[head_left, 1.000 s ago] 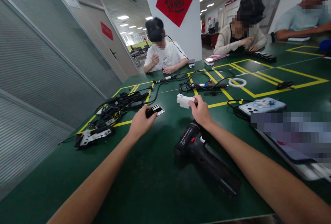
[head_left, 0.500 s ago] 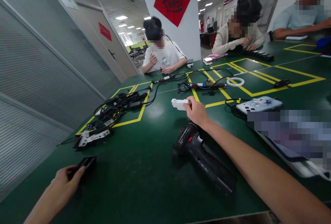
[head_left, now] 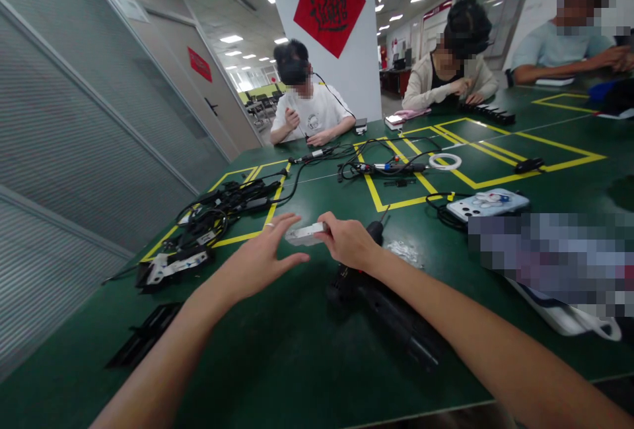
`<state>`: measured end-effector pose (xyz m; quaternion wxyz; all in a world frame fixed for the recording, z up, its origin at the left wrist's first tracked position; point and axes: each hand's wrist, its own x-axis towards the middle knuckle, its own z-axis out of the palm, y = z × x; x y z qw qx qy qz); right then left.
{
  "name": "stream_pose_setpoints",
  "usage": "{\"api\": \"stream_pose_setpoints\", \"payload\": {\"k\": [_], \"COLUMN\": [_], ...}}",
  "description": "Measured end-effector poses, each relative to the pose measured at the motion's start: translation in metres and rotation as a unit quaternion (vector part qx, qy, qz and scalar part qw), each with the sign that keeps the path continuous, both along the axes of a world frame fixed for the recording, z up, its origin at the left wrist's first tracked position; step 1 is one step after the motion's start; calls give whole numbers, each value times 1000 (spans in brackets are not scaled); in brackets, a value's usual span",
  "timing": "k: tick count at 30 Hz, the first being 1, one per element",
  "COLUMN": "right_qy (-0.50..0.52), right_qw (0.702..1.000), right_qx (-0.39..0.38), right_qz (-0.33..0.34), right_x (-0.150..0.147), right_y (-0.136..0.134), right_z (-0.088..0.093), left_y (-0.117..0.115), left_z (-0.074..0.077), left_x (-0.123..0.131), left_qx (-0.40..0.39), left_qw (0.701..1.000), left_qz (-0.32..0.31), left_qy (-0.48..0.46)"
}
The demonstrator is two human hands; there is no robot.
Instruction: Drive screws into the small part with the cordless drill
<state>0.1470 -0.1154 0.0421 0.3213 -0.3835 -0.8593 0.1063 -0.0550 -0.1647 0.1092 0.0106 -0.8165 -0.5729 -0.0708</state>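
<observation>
Between thumb and fingers of my right hand [head_left: 349, 241] is a small white rectangular block [head_left: 303, 233], held above the table; its exact kind cannot be made out. My left hand [head_left: 262, 254] is open beside the block's left end, thumb and fingers spread apart, holding nothing. Below my right wrist lies a black cordless drill [head_left: 391, 320] on its side, its bit pointing away from me and its handle toward the front edge. A pile of small shiny pieces [head_left: 405, 253] sits right of the drill. Left of my left forearm lies a flat black part [head_left: 146, 335].
The green table [head_left: 267, 363] carries yellow tape outlines. Tangled black cables [head_left: 232, 204] lie at left, a corded tool [head_left: 396, 167] and a white ring [head_left: 444, 162] farther back. A phone [head_left: 488, 203] lies at right. Several people sit across the table.
My left hand has let go of the black part and moved right, up to the white block. My right hand has brought the block a little left and nearer to me.
</observation>
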Motion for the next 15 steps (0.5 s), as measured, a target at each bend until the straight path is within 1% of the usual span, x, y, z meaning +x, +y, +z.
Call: {"api": "stream_pose_setpoints", "payload": {"k": [1,3,5,6,9,11,13,15], "right_qy": [4,16,13,5,-10,-5,9,23], "right_qw": [1000,1000,1000,1000,1000,1000,1000,1000], "right_qx": [-1,-2,-2,-1,-1,-4,-6,-9], "right_qz": [-4,-18,-15,-5,19,26,23,8], "right_x": [1,2,3,2,1,0,0,0], "right_y": [0,2,4,4,4,3,4,4], "right_z": [0,-2,-3,-3,-2,-2,-1,-1], "left_y": [11,27,36,36,29,20,10,1], "left_z": [-4,-10,-14,-15,-17,-15,-11,-4], "left_x": [14,29,33,33,32,29,20,-1], "left_qx": [-26,-29,-35,-38,-37,-46,-61,-57], "left_qw": [999,998,995,994,994,995,995,995], "left_qz": [-23,-3,11,7,-17,-20,-1,51], "left_qy": [19,53,88,99,97,89,81,60]}}
